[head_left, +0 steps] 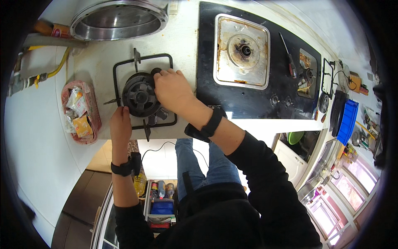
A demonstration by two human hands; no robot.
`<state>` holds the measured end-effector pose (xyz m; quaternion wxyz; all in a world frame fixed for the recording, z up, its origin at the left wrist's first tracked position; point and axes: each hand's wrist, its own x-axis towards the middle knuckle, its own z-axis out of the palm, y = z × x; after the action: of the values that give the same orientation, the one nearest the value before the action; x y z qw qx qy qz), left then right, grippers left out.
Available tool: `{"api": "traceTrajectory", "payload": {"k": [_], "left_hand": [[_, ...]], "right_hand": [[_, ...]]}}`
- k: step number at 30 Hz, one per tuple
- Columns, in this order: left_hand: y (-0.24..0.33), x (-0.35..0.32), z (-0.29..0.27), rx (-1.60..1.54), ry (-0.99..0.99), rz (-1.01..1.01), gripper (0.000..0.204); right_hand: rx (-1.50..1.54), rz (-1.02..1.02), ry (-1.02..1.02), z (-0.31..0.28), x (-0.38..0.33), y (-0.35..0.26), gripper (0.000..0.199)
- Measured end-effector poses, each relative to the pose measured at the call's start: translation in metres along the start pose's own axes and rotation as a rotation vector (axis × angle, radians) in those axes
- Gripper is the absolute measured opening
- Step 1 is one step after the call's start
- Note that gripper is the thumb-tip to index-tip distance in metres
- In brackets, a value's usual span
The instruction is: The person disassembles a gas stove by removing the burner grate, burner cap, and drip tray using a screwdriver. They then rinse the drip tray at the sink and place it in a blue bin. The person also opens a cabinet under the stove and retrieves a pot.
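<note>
A pale counter [182, 50] carries a black cooktop [255, 99] on the right and a round steel vessel [118, 35] at the back left. In front of the vessel lies a square black grate [151, 57], with a pink basket [95, 110] to its left. The dark round burner [139, 95] sits inside the grate's outline, between the hands. The right hand [174, 90] curls over its right edge; the left [120, 120] is narrowed at the grate's left bar. Neither grip is certain. Packets [83, 126] in the basket bear illegible print.
</note>
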<state>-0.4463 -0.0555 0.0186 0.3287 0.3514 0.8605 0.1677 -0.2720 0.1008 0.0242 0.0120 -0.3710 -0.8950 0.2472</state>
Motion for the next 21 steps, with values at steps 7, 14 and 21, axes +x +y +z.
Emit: {"api": "traceTrajectory", "payload": {"k": [7,14,21], "left_hand": [[0.009,-0.017,-0.003,0.025,0.165,0.064,0.043],[0.058,-0.084,0.019,0.002,0.123,0.089,0.024],[0.17,-0.138,0.136,-0.202,-0.182,0.203,0.055]], "right_hand": [[0.293,-0.034,0.306,-0.016,-0.038,0.016,0.034],[0.385,0.105,0.353,-0.025,-0.161,0.07,0.041],[0.529,0.337,0.205,-0.05,-0.259,0.149,0.05]]}}
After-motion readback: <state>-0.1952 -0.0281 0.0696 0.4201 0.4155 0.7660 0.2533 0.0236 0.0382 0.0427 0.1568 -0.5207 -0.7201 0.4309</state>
